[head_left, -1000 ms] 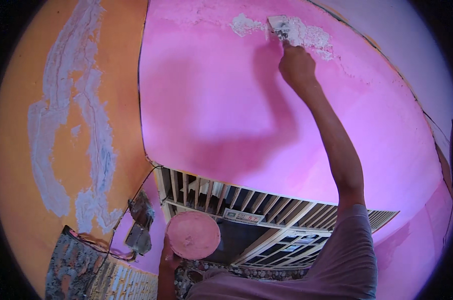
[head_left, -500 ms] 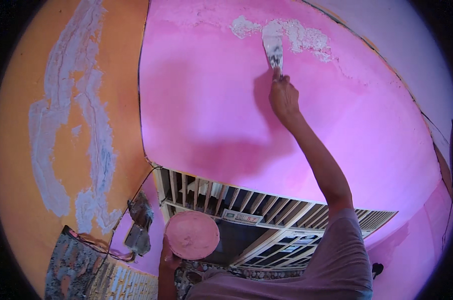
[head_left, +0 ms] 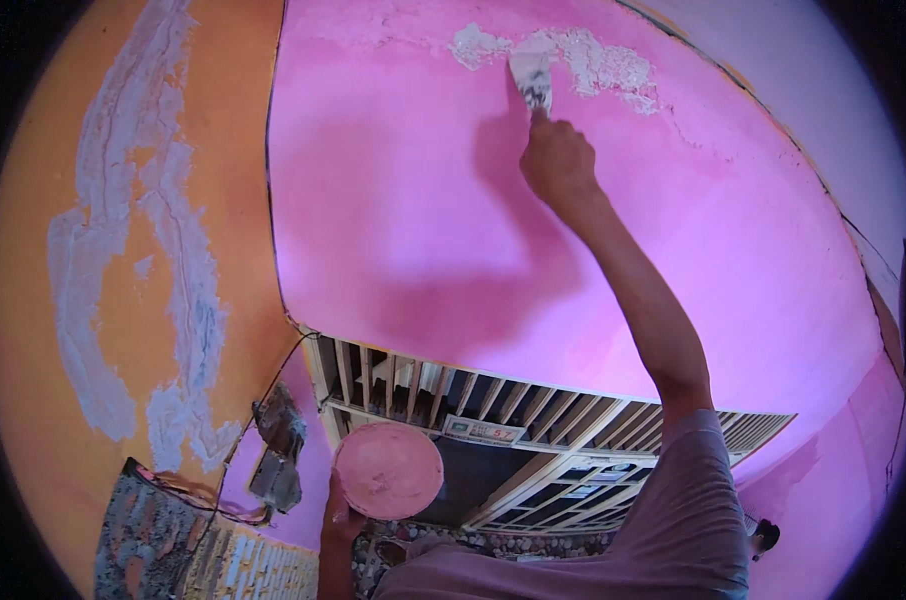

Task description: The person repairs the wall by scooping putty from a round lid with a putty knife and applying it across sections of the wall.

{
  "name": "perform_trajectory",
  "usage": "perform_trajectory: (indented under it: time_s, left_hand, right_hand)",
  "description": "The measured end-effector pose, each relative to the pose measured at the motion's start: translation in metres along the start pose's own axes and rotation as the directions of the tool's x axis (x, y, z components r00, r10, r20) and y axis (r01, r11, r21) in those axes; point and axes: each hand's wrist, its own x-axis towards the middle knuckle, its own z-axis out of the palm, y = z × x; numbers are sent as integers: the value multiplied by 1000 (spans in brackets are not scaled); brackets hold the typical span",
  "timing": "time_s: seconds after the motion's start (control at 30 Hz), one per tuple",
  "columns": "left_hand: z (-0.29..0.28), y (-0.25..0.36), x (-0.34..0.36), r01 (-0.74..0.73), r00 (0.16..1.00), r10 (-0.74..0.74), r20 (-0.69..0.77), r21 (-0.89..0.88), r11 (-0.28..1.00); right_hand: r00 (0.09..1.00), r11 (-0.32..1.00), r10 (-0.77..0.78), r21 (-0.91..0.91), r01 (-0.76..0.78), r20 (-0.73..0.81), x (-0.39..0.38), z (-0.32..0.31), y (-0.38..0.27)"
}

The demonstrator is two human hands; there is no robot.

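My right hand (head_left: 558,165) is raised high and closed around the handle of a putty knife (head_left: 531,78). The knife's blade lies against the pink wall (head_left: 423,200), at the lower edge of a rough white filler patch (head_left: 603,65). Low down, my left hand (head_left: 341,518) grips the side of a round, shallow pinkish container (head_left: 388,470), whose broad face is turned toward me. Part of that hand is hidden behind the container, and whether filler lies in it I cannot tell.
The orange wall (head_left: 28,330) on the left bears long whitish filler streaks. Below the pink wall is a slatted window frame (head_left: 473,392) with a small sign (head_left: 481,431). A dark cable (head_left: 235,450) runs down the corner beside exposed brickwork (head_left: 148,530).
My right hand has shifted slightly left and up and its wrist has turned, with the putty knife still on the wall. My left hand keeps the container in nearly the same place.
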Motion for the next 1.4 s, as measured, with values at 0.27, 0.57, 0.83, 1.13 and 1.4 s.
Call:
perform_trajectory:
  time_s: [0.27,0.57,0.83,1.13,1.4]
  left_hand:
    - [10,8,0,10,1000,-10,-1,13,1000]
    - [3,11,-6,-17,999,17,-31,-11,1000]
    - [7,15,-2,-49,999,48,24,21,999]
    - [15,19,-4,-22,1000,23,-19,41,999]
    - [5,4,0,-70,997,70,33,-11,997]
  right_hand:
    - [992,1000,-16,17,18,-124,7,-10,-3]
    - [996,995,-91,48,92,-23,1,-14,-31]
    - [963,975,-220,-76,211,-158,26,54,-22]
    - [979,983,-182,9,184,-93,18,-16,-35]
    - [887,923,-384,-105,369,-256,24,12,-47]
